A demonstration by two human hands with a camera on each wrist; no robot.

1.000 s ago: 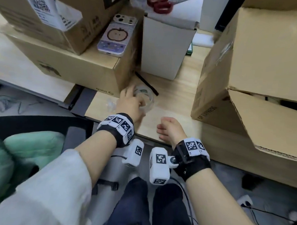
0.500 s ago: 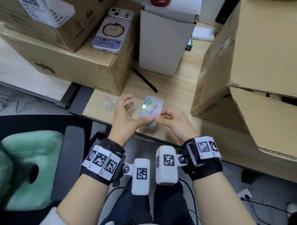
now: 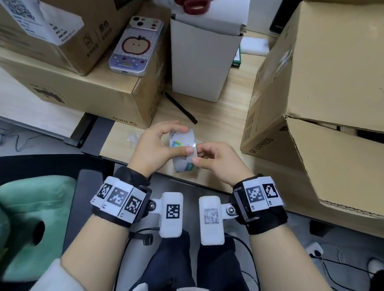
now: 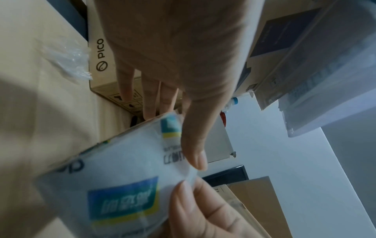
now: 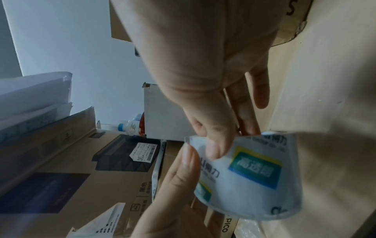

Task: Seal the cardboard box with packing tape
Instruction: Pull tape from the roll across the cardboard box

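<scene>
A clear packing tape roll (image 3: 183, 155) with a blue and yellow printed label is held in the air above the desk's front edge. My left hand (image 3: 182, 137) grips it, thumb on the outer face and fingers curved over the top. My right hand (image 3: 197, 154) pinches the roll's right edge between thumb and forefinger. The left wrist view shows the roll (image 4: 122, 169) with both thumbs on its outer wrap. In the right wrist view the roll (image 5: 254, 177) is seen the same way. The large cardboard box (image 3: 321, 85) lies at the right with its flaps apart.
A brown PICO box (image 3: 79, 92) with a phone (image 3: 133, 46) on top stands at the left. Behind the hands are a white box (image 3: 203, 58) carrying red-handled scissors (image 3: 193, 2), a black pen (image 3: 180, 108) and a scrap of clear plastic (image 3: 132, 139).
My left hand lifted the tape roll off the desk and brought it toward me. My right hand left the desk edge and took hold of the roll's right edge.
</scene>
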